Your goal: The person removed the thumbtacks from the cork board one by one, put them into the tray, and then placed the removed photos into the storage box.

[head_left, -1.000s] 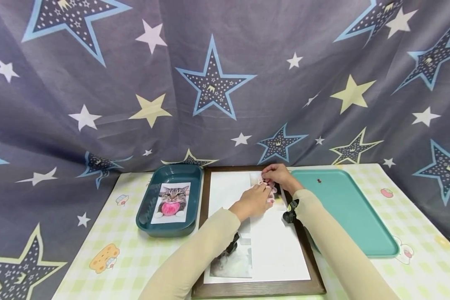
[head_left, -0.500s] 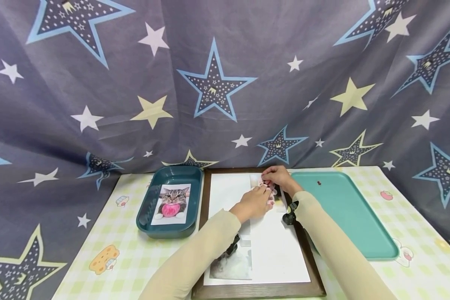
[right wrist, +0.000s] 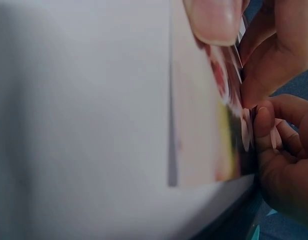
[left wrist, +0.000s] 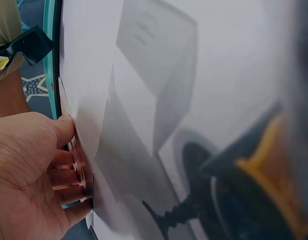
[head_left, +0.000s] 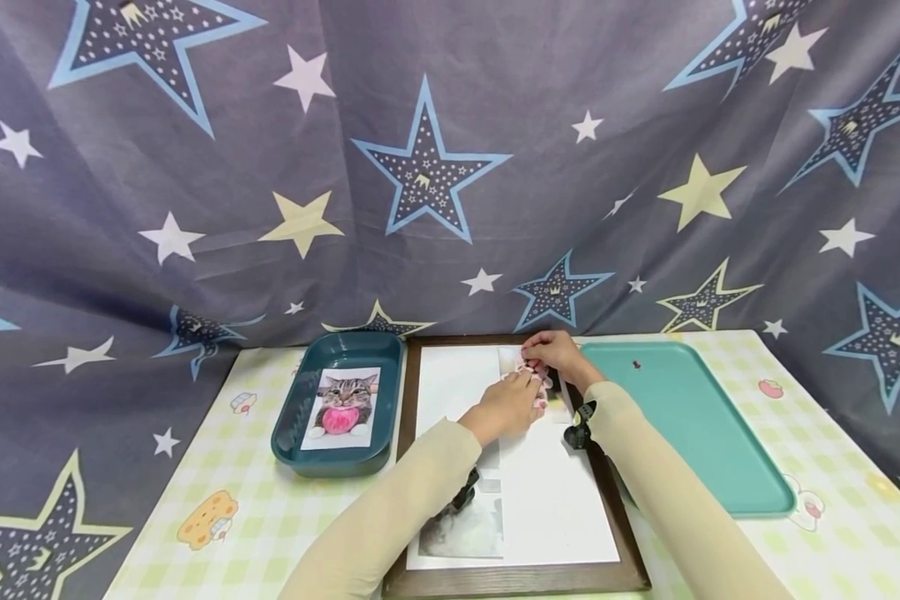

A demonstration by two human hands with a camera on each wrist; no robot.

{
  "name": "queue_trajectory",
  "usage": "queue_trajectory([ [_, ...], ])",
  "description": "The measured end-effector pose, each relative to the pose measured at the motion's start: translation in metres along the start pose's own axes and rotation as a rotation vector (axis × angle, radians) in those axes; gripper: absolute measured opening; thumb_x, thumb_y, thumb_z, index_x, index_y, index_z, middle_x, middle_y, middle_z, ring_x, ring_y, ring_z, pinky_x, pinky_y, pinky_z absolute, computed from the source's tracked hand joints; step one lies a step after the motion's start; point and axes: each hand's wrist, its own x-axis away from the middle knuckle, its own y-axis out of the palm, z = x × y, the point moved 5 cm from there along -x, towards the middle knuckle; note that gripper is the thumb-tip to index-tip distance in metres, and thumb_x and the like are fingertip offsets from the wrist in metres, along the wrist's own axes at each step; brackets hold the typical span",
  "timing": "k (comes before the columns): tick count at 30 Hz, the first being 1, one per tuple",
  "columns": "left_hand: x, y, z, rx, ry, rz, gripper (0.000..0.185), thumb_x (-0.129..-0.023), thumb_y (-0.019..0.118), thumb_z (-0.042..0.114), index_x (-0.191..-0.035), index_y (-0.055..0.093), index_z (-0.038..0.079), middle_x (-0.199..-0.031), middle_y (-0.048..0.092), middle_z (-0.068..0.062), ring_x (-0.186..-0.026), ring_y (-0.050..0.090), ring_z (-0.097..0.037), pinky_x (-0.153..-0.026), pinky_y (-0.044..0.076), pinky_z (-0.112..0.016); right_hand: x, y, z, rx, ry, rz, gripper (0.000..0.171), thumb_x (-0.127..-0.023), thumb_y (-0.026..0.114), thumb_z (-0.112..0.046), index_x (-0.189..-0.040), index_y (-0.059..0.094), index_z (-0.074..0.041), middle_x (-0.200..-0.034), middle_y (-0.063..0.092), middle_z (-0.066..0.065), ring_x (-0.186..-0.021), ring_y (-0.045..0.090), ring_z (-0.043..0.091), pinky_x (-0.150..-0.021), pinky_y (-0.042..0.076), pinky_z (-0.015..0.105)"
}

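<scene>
Wood-framed white board (head_left: 528,575) lying on the counter (head_left: 195,467). At its far edge my left hand (head_left: 512,402) and right hand (head_left: 557,353) meet over a small photo (head_left: 547,392), fingers curled and pinching its edge. Dark tray (head_left: 292,433) with a cat picture (head_left: 341,407) lies left; teal tray (head_left: 690,425) right.

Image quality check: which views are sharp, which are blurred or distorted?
Head: evenly lit, sharp, wide-angle bend at the edges. Left wrist: white board hazy, left hand fairly clear, camera shadow. Right wrist: too close, photo and right hand soft.
</scene>
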Motion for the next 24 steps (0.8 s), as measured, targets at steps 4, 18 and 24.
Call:
queue_trajectory([
  [4, -0.0014, 0.0012, -0.0005, -0.002, 0.006, 0.000, 0.057, -0.109, 0.044, 0.041, -0.157, 0.035, 0.011, -0.163, 0.034, -0.008, -0.153, 0.031, -0.022, -0.124, 0.031, -0.033, -0.0012, -0.0007, 0.0017, -0.006, -0.012, -0.001, 0.025, -0.094, 0.067, -0.002, -0.112, 0.064, 0.015, -0.071, 0.065, 0.000, -0.061, 0.058, 0.008, -0.055, 0.049, 0.021],
  [18, -0.0051, -0.0034, -0.0033, -0.018, 0.010, 0.004, 0.057, -0.108, 0.045, 0.041, -0.156, 0.036, 0.011, -0.162, 0.035, -0.009, -0.150, 0.034, -0.023, -0.122, 0.034, -0.034, -0.0040, -0.0007, -0.0040, -0.022, -0.017, -0.010, 0.027, -0.094, 0.067, -0.002, -0.114, 0.063, 0.016, -0.070, 0.065, 0.000, -0.060, 0.058, 0.008, -0.055, 0.050, 0.020],
  [24, -0.0066, 0.0016, -0.0023, 0.000, 0.007, -0.011, 0.059, -0.108, 0.046, 0.042, -0.157, 0.036, 0.011, -0.163, 0.035, -0.008, -0.151, 0.033, -0.025, -0.122, 0.035, -0.036, -0.0028, 0.0001, 0.0004, -0.018, 0.008, -0.025, 0.027, -0.096, 0.065, -0.001, -0.116, 0.063, 0.016, -0.070, 0.064, -0.001, -0.060, 0.057, 0.007, -0.055, 0.049, 0.020],
])
